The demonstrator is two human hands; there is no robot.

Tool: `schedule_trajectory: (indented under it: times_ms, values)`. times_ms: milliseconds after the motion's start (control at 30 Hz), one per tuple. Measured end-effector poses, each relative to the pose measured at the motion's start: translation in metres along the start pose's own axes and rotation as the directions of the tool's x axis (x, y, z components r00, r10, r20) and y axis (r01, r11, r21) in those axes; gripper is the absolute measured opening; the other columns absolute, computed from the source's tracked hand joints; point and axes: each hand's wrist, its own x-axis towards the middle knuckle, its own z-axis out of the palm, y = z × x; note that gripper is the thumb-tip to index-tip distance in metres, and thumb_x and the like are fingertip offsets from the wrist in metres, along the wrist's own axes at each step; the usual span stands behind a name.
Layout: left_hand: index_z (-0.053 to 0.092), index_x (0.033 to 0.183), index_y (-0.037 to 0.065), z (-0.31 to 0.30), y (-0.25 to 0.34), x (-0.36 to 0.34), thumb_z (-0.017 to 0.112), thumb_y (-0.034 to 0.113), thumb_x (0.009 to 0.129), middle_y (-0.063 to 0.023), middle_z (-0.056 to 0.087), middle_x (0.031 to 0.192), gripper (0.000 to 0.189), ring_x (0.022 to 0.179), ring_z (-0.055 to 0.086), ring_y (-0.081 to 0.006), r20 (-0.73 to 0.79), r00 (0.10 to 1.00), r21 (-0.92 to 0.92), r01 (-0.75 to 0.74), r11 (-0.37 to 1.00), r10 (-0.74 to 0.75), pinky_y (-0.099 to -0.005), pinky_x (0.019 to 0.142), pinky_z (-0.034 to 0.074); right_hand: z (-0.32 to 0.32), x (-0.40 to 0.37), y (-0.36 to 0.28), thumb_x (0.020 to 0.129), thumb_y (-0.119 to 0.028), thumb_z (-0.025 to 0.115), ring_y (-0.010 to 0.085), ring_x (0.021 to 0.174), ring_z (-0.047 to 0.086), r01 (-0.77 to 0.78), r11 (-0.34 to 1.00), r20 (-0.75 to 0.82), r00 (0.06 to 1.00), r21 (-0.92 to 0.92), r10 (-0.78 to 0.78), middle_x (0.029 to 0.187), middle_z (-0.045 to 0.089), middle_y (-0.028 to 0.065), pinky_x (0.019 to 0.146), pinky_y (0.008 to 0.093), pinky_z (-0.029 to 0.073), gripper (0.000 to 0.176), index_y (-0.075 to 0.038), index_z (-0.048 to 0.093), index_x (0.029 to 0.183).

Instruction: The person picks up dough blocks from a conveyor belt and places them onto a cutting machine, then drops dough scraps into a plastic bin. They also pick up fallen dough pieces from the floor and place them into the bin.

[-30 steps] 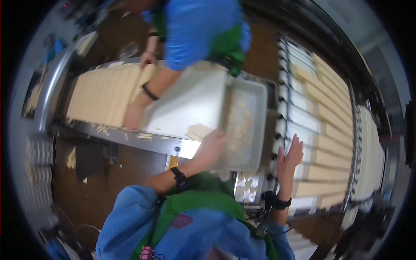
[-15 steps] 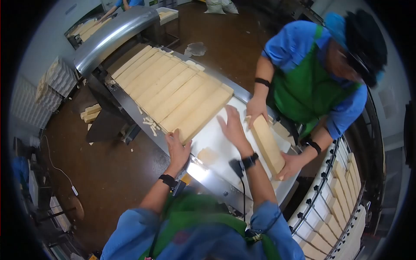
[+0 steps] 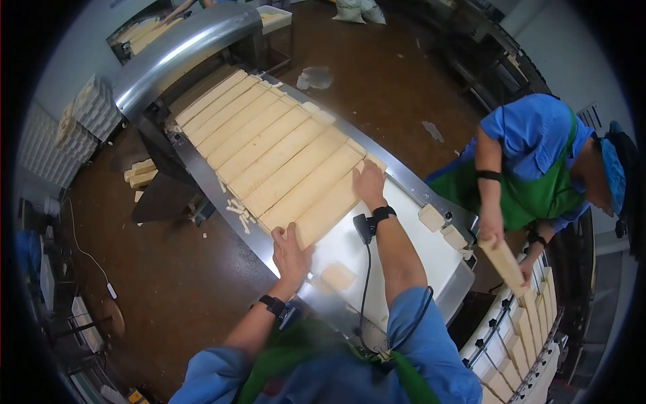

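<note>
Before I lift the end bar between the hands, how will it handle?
Probably fairly stiff: the co-worker's bar, similar-looking, shows no clear sag between two hands. The end bar may shed bits at its edges; small scraps lie beside the row. Rolling seems unlikely, given its flat top.

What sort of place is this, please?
Probably a food production floor, perhaps a bakery: rows of pale slabs lie on a conveyor-like table, more fill a slatted rack, and a co-worker wears a green apron and a cap.
</note>
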Motion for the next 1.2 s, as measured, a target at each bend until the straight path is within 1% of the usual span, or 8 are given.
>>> schedule_trajectory:
  times_ms: [267,467,600,700,733,833,1033,1200]
  values:
    - [0.056,0.138,0.007,0.014,0.015,-0.004,0.092,0.024,0.071,-0.0203,0.049,0.126,0.078,0.112,0.059,-0.0414,0.021,0.991,0.061,-0.132,0.989,0.131,-0.0511,0.090,0.053,-0.035,-0.074,0.075,0.091,-0.027,0.074,0.0441,0.114,0.067,-0.034,0.975,-0.173,0.982,0.221,0.074,0.120,0.071,0.0261,0.100,0.0507,0.052,0.046,0.002,0.065,0.126]
    - [0.055,0.145,0.012,0.020,0.042,-0.028,0.088,0.034,0.075,-0.0184,0.049,0.134,0.081,0.114,0.060,-0.0395,0.439,0.782,-0.112,-0.442,0.890,0.443,-0.0517,0.095,0.053,-0.115,-0.243,0.148,0.093,-0.032,0.073,0.0442,0.108,0.069,-0.418,0.882,-0.254,0.848,0.218,0.465,0.114,0.072,0.0270,0.095,0.0495,0.054,0.048,0.003,0.065,0.125]
    - [0.046,0.155,0.016,0.019,0.074,-0.022,0.088,0.037,0.074,-0.0231,0.046,0.146,0.094,0.125,0.058,-0.0438,0.648,0.709,0.096,-0.440,0.893,0.279,-0.0537,0.103,0.052,-0.090,-0.317,0.171,0.100,-0.038,0.068,0.0466,0.123,0.058,-0.468,0.868,-0.375,0.785,0.164,0.494,0.127,0.065,0.0313,0.109,0.0522,0.045,0.055,0.006,0.061,0.133]
    - [0.044,0.154,0.017,0.089,0.020,-0.027,0.088,0.031,0.074,-0.0256,0.048,0.144,0.093,0.126,0.056,-0.0475,0.416,0.709,0.023,-0.634,0.773,0.570,-0.0565,0.105,0.051,-0.064,-0.325,0.168,0.101,-0.043,0.066,0.0483,0.121,0.058,-0.489,0.864,-0.393,0.775,0.124,0.495,0.127,0.064,0.0327,0.109,0.0524,0.044,0.061,0.009,0.059,0.132]
    - [0.044,0.156,0.019,0.101,0.017,-0.027,0.086,0.031,0.076,-0.0273,0.048,0.144,0.091,0.128,0.055,-0.0492,0.371,0.669,-0.042,-0.681,0.731,0.644,-0.0583,0.107,0.048,-0.045,-0.331,0.167,0.098,-0.043,0.068,0.0466,0.114,0.060,-0.527,0.850,-0.597,0.675,0.022,0.434,0.119,0.065,0.0310,0.102,0.0539,0.048,0.059,0.008,0.060,0.127]
    - [0.046,0.153,0.016,0.065,0.078,-0.062,0.084,0.026,0.077,-0.0281,0.047,0.144,0.087,0.129,0.053,-0.0497,0.576,0.585,-0.077,-0.656,0.751,0.570,-0.0576,0.109,0.046,-0.107,-0.380,0.136,0.092,-0.035,0.075,0.0439,0.111,0.059,-0.544,0.782,-0.545,0.574,0.305,0.612,0.119,0.062,0.0253,0.095,0.0530,0.051,0.058,0.004,0.057,0.130]
    - [0.051,0.147,0.010,0.065,0.151,-0.205,0.078,0.017,0.080,-0.0278,0.046,0.144,0.073,0.128,0.053,-0.0483,0.355,0.435,-0.339,-0.765,0.547,0.828,-0.0543,0.108,0.045,-0.200,-0.556,0.145,0.097,-0.035,0.071,0.0456,0.120,0.057,-0.751,0.512,-0.647,0.149,0.418,0.748,0.128,0.060,0.0267,0.101,0.0518,0.049,0.059,0.001,0.054,0.140]
    - [0.051,0.145,0.011,0.045,0.210,-0.377,0.082,0.011,0.075,-0.0253,0.044,0.137,0.076,0.131,0.047,-0.0470,0.344,0.016,-0.654,-0.713,0.252,0.939,-0.0497,0.110,0.043,-0.287,-0.753,0.178,0.102,-0.027,0.064,0.0438,0.112,0.065,-0.773,0.424,-0.851,-0.274,0.472,0.448,0.121,0.068,0.0229,0.096,0.0495,0.051,0.037,-0.002,0.062,0.130]
